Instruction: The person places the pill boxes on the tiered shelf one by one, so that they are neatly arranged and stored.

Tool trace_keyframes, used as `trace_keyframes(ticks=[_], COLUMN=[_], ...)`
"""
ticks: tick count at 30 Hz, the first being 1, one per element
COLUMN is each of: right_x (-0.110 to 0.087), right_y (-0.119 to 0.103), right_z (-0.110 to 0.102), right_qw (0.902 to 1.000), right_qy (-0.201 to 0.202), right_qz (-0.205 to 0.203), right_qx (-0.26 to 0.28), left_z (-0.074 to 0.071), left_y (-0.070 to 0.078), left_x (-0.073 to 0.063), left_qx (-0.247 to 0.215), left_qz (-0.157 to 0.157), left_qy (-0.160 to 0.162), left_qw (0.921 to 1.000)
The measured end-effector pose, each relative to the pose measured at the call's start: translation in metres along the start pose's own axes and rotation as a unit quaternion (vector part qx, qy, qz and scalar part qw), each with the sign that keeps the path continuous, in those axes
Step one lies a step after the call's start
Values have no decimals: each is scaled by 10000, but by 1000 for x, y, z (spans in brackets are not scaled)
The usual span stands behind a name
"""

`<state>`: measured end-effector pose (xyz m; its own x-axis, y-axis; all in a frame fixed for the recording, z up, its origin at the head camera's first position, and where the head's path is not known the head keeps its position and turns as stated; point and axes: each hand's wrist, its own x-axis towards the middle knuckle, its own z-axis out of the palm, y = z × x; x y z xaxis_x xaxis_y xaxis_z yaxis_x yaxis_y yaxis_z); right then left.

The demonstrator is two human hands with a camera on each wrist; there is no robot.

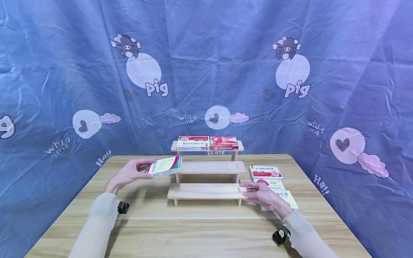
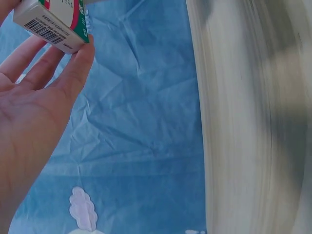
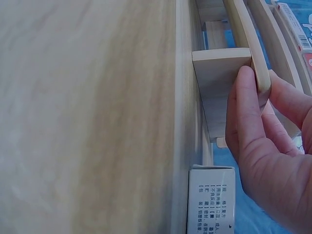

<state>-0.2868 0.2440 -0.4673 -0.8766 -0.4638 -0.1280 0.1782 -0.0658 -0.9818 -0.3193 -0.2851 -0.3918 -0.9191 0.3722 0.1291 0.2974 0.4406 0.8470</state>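
Observation:
A white medicine box with green and magenta trim is held in my left hand, above the table beside the left end of the middle step. In the left wrist view the same medicine box shows a barcode on its end, with fingers around its edges. My right hand pinches the right end of the lowest step of a wooden tiered stand. The right wrist view shows the thumb above the step's board and fingers beneath it. Two red-and-white medicine boxes lie side by side on the top step.
Right of the stand, several medicine boxes lie in a column on the wooden table, the nearest partly behind my right hand. A blue patterned cloth hangs behind and at both sides.

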Motion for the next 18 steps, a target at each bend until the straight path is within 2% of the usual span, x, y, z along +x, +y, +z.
trace_keyframes(ticks=[9,18], right_x=[0,-1], right_y=[1,0], right_z=[-2,0], right_qw=[10000,10000], right_qy=[32,-68], right_qz=[54,-23], right_qx=[-14,34], left_z=[22,40], left_y=[9,11], left_x=[15,29], left_qx=[-159,-213], left_qz=[257,515], left_qy=[-125,39], left_qw=[9995,9984])
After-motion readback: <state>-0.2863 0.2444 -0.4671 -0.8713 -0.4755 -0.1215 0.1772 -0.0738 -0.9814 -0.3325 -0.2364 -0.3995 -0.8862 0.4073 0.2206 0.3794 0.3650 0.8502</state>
